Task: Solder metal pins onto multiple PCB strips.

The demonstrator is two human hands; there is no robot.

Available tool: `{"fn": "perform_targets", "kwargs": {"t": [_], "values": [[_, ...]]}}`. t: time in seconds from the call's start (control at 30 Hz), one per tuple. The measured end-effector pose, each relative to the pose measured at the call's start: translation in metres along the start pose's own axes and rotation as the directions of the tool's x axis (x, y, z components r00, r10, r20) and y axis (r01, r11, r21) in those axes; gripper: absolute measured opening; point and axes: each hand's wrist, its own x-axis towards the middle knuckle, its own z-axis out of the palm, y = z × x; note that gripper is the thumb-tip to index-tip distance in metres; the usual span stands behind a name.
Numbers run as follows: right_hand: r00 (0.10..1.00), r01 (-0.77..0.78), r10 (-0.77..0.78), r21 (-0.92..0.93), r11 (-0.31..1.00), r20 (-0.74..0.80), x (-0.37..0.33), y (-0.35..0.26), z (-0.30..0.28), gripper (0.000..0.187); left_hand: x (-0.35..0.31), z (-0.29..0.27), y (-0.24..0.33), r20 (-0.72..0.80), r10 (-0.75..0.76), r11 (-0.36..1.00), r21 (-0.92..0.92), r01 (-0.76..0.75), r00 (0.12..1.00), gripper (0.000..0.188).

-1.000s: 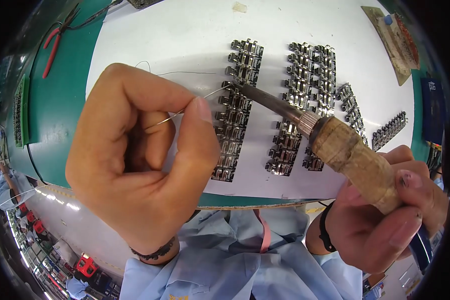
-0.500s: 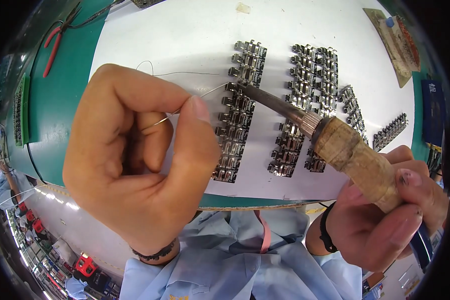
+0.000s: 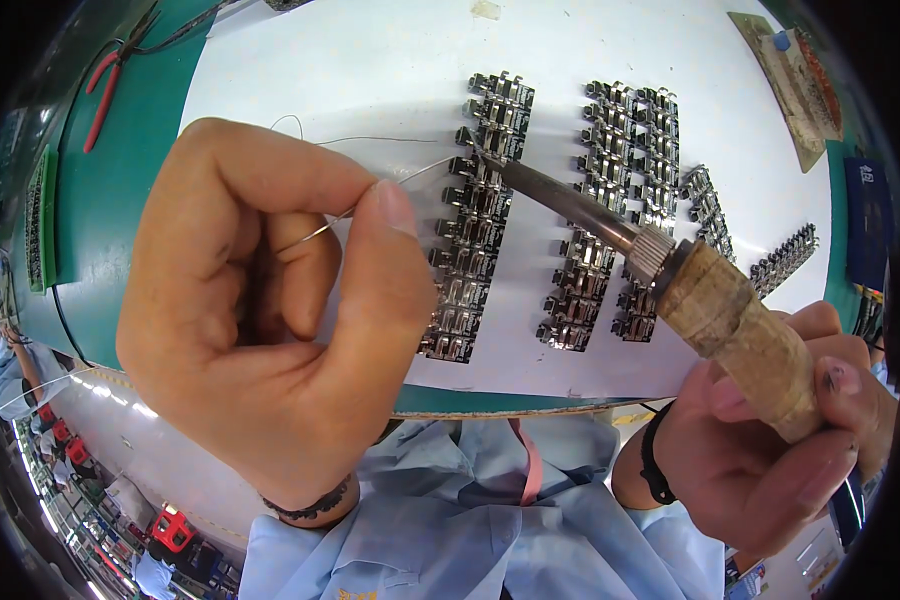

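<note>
Left of centre: left hand pinches wire, fingertips together, likely for control near mid-frame board strip. Lower right: right hand curls closed round soldering iron handle, presumably avoiding heat.

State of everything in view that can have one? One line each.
Left hand: closed, pinching wire
Wire: slightly bent, end by left board row
Right hand: closed around soldering iron's handle
Soldering iron: held, tip over left board row; contact, heat unclear
Left board row: lying on white sheet
Far-right board strip: slanted
Red-handled pliers: handles spread, not held
</note>
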Motion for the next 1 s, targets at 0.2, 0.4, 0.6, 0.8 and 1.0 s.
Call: {"fn": "perform_targets", "kwargs": {"t": [0.2,0.4,0.6,0.8,1.0], "values": [[0.992,-0.004,0.004,-0.001,1.0,-0.123,0.002,0.0,0.01,0.025,0.002,-0.002,-0.006,-0.015,0.05,0.998,-0.035,-0.05,0.999,0.007],[0.985,-0.019,0.015,-0.02,1.0,-0.174,0.013,0.007,0.032,0.03,0.004,0.005,-0.002,-0.092,-0.047,0.994,-0.106,0.037,0.995,0.006],[0.971,-0.017,0.013,-0.014,1.0,-0.24,0.016,0.019,0.018,0.036,0.017,-0.019,-0.004,0.117,-0.164,0.956,-0.225,0.187,0.98,0.013],[0.947,0.005,-0.008,-0.011,1.0,-0.321,0.023,0.017,0.037,0.041,0.047,-0.034,0.001,0.381,-0.253,0.952,-0.068,0.3,0.889,0.016],[0.93,-0.041,0.052,0.04,0.998,-0.363,0.025,0.005,0.032,0.041,0.068,-0.024,0.009,0.602,-0.263,0.964,0.19,0.185,0.754,0.021]]}}
